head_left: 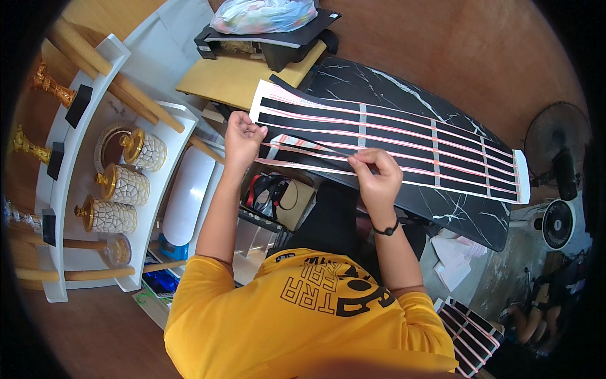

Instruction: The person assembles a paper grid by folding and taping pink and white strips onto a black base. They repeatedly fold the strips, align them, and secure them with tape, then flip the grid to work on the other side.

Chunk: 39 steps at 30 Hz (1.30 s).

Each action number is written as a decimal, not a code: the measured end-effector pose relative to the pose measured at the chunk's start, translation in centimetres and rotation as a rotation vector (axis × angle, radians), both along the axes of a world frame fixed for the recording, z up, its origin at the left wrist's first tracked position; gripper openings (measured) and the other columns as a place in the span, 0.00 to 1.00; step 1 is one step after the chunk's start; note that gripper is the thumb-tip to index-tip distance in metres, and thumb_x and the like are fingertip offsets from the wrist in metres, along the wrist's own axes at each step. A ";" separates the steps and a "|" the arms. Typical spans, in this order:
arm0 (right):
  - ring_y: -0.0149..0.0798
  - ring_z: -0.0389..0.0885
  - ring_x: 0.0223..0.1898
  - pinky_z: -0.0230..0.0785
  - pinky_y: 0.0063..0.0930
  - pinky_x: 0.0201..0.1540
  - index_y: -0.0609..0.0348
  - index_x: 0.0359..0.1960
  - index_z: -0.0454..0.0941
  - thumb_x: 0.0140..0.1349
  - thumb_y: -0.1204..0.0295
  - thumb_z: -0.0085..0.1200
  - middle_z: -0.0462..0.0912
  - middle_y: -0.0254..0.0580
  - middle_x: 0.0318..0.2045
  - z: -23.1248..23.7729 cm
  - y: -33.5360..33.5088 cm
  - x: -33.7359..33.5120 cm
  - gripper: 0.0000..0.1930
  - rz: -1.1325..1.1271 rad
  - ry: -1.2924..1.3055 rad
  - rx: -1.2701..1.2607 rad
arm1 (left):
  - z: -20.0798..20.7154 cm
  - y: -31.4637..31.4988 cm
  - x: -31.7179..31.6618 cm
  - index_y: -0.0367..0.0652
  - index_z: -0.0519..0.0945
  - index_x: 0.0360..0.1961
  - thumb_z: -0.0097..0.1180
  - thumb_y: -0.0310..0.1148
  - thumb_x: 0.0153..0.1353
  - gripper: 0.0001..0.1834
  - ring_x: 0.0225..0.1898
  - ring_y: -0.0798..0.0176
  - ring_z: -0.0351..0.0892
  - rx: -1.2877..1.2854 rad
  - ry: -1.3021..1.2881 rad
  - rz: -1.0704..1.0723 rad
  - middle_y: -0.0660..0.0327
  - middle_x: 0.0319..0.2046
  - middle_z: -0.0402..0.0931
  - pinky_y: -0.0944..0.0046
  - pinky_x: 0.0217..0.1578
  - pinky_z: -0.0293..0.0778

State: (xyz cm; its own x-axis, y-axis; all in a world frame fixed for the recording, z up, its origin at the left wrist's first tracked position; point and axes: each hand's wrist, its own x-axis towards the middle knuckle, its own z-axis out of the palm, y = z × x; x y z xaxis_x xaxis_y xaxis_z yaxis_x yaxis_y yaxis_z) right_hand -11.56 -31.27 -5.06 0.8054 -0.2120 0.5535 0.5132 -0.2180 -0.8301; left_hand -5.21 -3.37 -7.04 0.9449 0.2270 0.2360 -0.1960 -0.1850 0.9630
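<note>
A long white sheet [522,177] with black strips and pink-and-white lines between them stretches across a black marble-patterned table [416,88]. My left hand [242,140] is closed on the sheet's left end, thumb and fingers pinching its near corner. With thumb and forefinger, my right hand [379,178] pinches a thin black strip [325,144] at the sheet's near side. That strip runs slanting between my two hands, partly raised, and white backing with orange marks shows beneath it. Grey bands cross the sheet at several places.
A yellow side table [221,79] carries a black device topped by a plastic bag [264,16]. White shelves with gold-lidded jars [129,186] stand at left. Below the table is an open box [293,202]. Fans [558,224] stand at right; another striped sheet [470,335] lies lower right.
</note>
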 end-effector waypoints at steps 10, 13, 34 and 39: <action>0.33 0.82 0.32 0.73 0.24 0.38 0.66 0.26 0.79 0.50 0.86 0.67 0.84 0.44 0.29 3.3 -4.8 -3.5 0.08 -0.111 -0.067 0.044 | -0.2 2.0 1.1 0.40 0.76 0.39 0.63 0.22 0.57 0.10 0.28 0.68 0.75 0.427 0.063 0.074 0.62 0.28 0.77 0.67 0.33 0.73; 0.33 0.82 0.32 0.73 0.24 0.36 0.64 0.25 0.81 0.51 0.83 0.68 0.84 0.41 0.29 4.0 -3.4 -2.6 0.06 -0.055 -0.086 -0.022 | 1.7 -0.2 0.0 0.45 0.83 0.41 0.64 0.35 0.59 0.10 0.43 0.54 0.76 0.746 0.032 0.068 0.54 0.42 0.78 0.55 0.47 0.73; 0.28 0.80 0.27 0.73 0.20 0.29 0.65 0.27 0.80 0.53 0.83 0.66 0.83 0.40 0.29 6.3 -0.3 1.1 0.05 0.018 -0.166 0.008 | 4.0 -4.3 -6.1 0.40 0.73 0.47 0.59 0.13 0.57 0.18 0.33 0.77 0.68 0.213 0.050 -0.080 0.70 0.31 0.68 0.78 0.36 0.68; 0.27 0.80 0.30 0.71 0.19 0.31 0.64 0.28 0.82 0.53 0.81 0.66 0.83 0.38 0.28 3.9 -3.2 1.2 0.04 0.025 0.078 0.055 | 2.2 -2.3 -4.3 0.40 0.75 0.48 0.60 0.12 0.55 0.20 0.29 0.76 0.68 0.062 0.004 -0.074 0.67 0.33 0.68 0.75 0.32 0.69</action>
